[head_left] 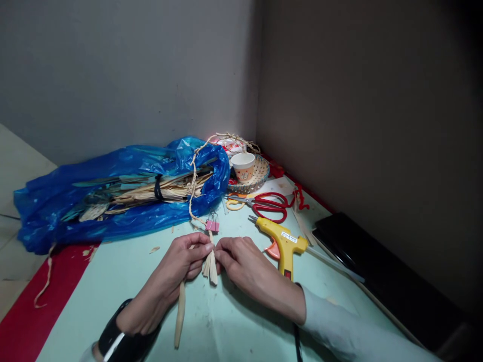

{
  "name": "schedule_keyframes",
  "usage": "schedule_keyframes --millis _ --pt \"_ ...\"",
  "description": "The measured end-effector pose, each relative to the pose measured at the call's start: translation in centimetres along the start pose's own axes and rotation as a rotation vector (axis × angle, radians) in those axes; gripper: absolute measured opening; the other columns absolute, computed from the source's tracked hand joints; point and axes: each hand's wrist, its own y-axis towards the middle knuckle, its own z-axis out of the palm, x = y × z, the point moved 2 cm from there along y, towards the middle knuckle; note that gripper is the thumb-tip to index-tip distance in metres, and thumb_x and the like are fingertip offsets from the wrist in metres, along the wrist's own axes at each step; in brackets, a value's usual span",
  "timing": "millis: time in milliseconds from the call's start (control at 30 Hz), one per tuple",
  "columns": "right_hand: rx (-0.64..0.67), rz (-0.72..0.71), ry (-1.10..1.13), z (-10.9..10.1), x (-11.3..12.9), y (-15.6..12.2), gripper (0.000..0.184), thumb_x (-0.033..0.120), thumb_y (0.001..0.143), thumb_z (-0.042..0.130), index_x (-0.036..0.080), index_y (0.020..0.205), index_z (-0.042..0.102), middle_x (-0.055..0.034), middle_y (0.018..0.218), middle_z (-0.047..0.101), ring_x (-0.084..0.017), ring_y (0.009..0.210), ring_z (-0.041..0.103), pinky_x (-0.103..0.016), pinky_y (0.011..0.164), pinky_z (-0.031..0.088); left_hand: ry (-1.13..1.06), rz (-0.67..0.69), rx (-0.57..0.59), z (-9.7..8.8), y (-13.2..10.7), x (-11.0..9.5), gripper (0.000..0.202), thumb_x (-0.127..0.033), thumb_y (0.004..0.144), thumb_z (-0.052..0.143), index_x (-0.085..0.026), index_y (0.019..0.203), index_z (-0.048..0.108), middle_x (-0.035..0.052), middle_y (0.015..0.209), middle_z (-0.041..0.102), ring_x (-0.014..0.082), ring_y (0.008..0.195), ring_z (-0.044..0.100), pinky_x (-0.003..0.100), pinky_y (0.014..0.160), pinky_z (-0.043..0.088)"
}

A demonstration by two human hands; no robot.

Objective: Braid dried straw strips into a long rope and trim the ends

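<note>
My left hand (190, 256) is closed, thumb and fingers pinching pale dried leaf strips (210, 269) just below a pink binder clip (212, 226). From the same strips, my right hand (241, 259) pinches the other side with its fingertips. Their loose ends fan out downward between both hands. One longer strip (180, 317) hangs beneath the left palm. A thin twisted cord (193, 186) of the same material runs up from the clip, over the blue bag, toward the basket. The exact grip of the right fingertips is partly hidden.
A blue plastic bag (124, 226) holds a tied bundle of dried leaves (177, 188). Behind my hands are red-handled scissors (269, 206), a yellow glue gun (285, 241), and a paper cup (243, 168) in a woven basket (262, 173). At right lies a glossy black object (362, 256).
</note>
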Motion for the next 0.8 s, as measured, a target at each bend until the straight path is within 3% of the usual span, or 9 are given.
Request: schedule_keyframes --millis 100,267,500,633,800 --pt "-0.060 -0.006 -0.143 0.5 0.2 -0.2 0.022 0.034 0.086 0.053 0.017 0.074 0.060 -0.0026 0.066 0.063 -0.013 0.059 0.048 -0.026 0.053 0.020 -0.011 0.013 -0.012 0.0 -0.1 0.1 0.029 -0.035 0.066 0.077 -0.015 0.072 0.056 -0.0129 0.043 0.031 -0.0002 0.035 0.019 0.016 0.037 0.009" --pt "-0.142 -0.008 -0.325 1.2 0.1 0.0 0.019 0.026 0.084 0.049 0.017 0.072 0.060 -0.0024 0.061 0.061 -0.011 0.049 0.038 -0.029 0.051 0.014 -0.034 0.047 -0.008 0.1 -0.3 0.2 0.029 -0.036 0.066 0.076 -0.016 0.070 0.055 -0.0129 0.044 0.031 -0.0004 0.035 0.017 0.017 0.037 0.008" --pt "-0.065 0.025 -0.255 0.3 -0.2 0.4 0.025 0.022 0.085 0.046 0.016 0.067 0.061 -0.0028 0.059 0.058 -0.011 0.051 0.041 -0.029 0.051 0.016 -0.006 0.052 -0.007 0.5 -0.2 0.0 0.028 -0.034 0.061 0.075 -0.017 0.069 0.054 -0.0143 0.040 0.029 0.0003 0.033 0.016 0.018 0.036 0.008" --pt "-0.089 0.024 -0.281 -0.1 -0.1 0.3 0.024 0.023 0.088 0.045 0.016 0.071 0.061 -0.0031 0.062 0.060 -0.011 0.054 0.045 -0.028 0.052 0.018 0.029 0.063 -0.016 0.6 -0.3 0.0 0.025 -0.034 0.065 0.072 -0.017 0.072 0.055 -0.0151 0.038 0.027 0.0010 0.034 0.014 0.017 0.036 0.007" --pt "-0.094 -0.030 -0.295 -0.2 0.4 0.3 0.022 0.034 0.089 0.051 0.016 0.078 0.061 -0.0054 0.076 0.065 -0.015 0.068 0.053 -0.026 0.057 0.024 0.084 0.068 -0.013 0.7 -0.7 -0.5 0.020 -0.026 0.066 0.071 -0.016 0.072 0.056 -0.0117 0.044 0.037 0.0013 0.036 0.020 0.017 0.036 0.010"
